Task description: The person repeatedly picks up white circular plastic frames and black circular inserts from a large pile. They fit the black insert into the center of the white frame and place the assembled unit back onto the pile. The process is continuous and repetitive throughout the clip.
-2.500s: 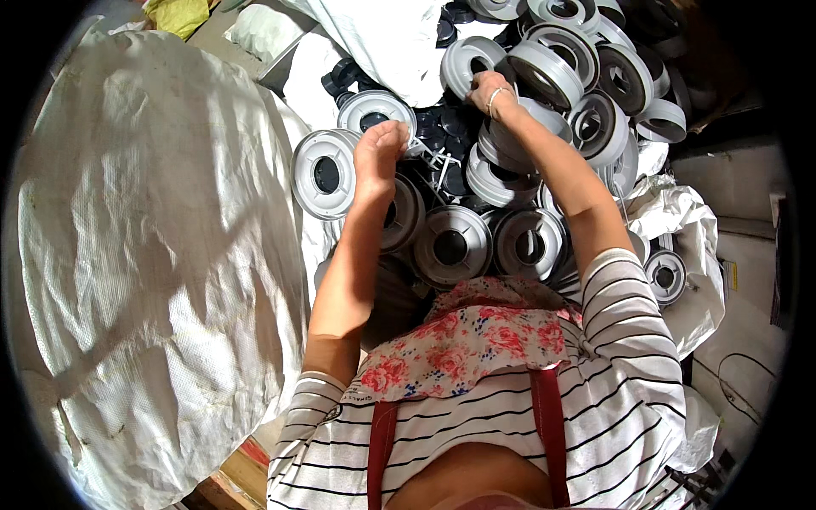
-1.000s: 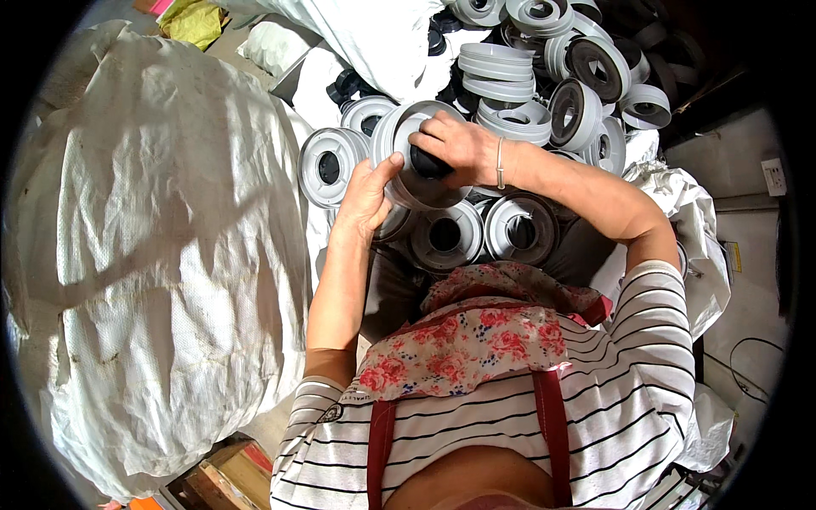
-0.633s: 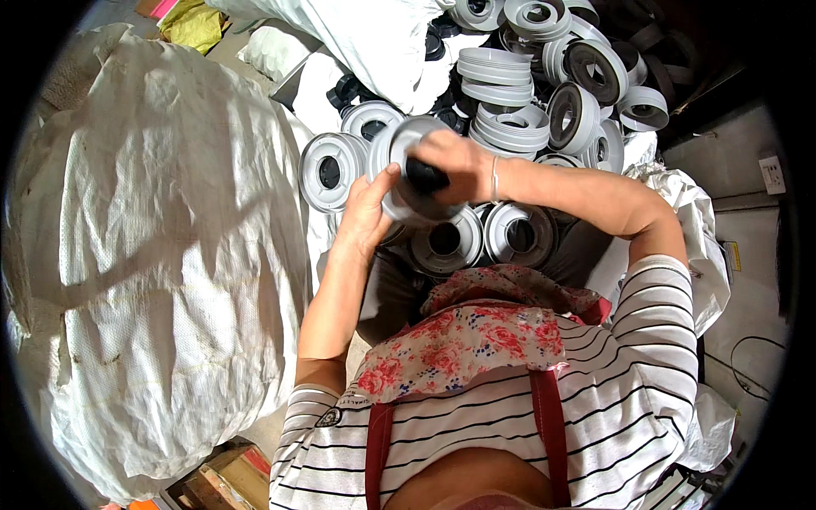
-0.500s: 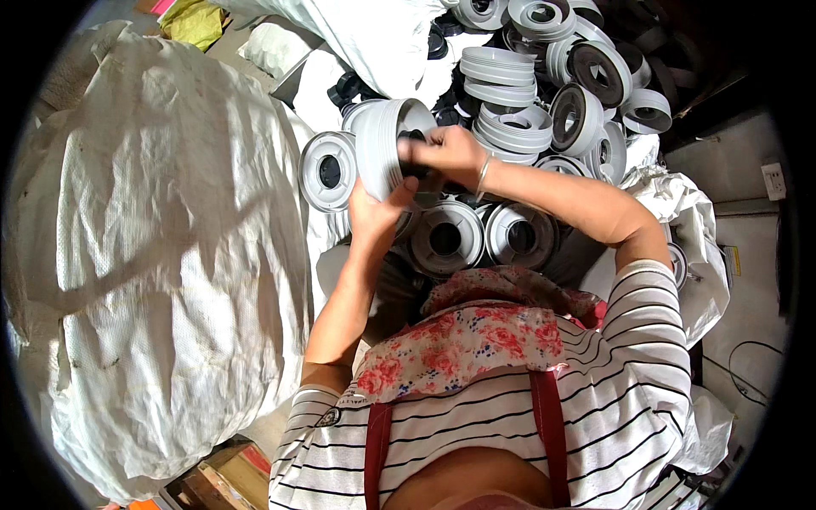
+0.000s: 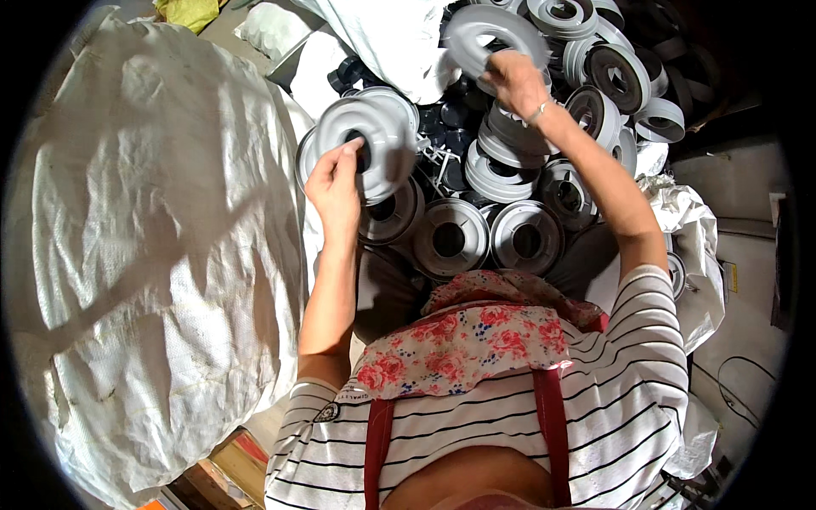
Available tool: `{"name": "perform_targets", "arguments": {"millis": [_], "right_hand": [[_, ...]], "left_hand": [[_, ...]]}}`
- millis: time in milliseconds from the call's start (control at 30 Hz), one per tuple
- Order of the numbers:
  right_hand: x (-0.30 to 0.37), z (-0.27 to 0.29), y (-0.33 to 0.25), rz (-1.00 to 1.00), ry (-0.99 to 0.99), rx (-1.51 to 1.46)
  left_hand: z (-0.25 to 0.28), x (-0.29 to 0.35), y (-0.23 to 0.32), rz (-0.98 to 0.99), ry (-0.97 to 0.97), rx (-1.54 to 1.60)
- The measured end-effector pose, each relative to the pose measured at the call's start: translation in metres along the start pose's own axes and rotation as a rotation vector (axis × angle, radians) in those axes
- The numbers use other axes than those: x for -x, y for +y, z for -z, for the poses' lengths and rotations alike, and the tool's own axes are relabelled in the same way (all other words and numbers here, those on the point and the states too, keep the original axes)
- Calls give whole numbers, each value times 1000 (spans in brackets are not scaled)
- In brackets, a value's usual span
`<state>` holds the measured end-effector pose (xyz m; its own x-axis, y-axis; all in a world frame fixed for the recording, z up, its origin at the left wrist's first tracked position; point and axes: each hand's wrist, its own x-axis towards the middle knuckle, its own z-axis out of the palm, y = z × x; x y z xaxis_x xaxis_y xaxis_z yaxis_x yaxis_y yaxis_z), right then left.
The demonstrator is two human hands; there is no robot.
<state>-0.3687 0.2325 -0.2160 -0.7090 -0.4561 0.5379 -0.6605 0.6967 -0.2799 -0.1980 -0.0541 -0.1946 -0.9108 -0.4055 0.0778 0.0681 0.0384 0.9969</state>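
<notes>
My left hand (image 5: 335, 189) is closed on a round grey plastic wheel-like part (image 5: 387, 157), with the thumb at its dark central hole. That part is smeared by motion and overlaps another grey part beneath it. Farther off to the right, my right hand (image 5: 515, 83) grips the near edge of a grey plastic ring (image 5: 463, 41), also blurred and held over the pile. Two grey round parts (image 5: 525, 242) with dark centre holes lie side by side close to my lap. Beyond them is a stack of grey rings (image 5: 501, 180).
A large white woven sack (image 5: 161, 255) fills the left side. Many grey rings (image 5: 619, 76) are heaped at the far right. Small black round caps (image 5: 455, 115) lie mid-pile. White sheeting (image 5: 391, 51) lies at the back, and a crumpled white bag (image 5: 693, 255) stands to the right.
My hands have moved apart. My right hand has left the thick grey part and gone far and right, where it now holds a ring. My left hand has shifted slightly left.
</notes>
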Motion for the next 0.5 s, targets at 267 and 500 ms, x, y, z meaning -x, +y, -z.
{"name": "perform_targets", "arguments": {"millis": [267, 500], "right_hand": [[15, -10, -98, 401, 39, -488], [-7, -22, -133, 331, 153, -635]], "left_hand": [[-33, -25, 13, 133, -173, -192], [20, -45, 3, 312, 58, 583]]}}
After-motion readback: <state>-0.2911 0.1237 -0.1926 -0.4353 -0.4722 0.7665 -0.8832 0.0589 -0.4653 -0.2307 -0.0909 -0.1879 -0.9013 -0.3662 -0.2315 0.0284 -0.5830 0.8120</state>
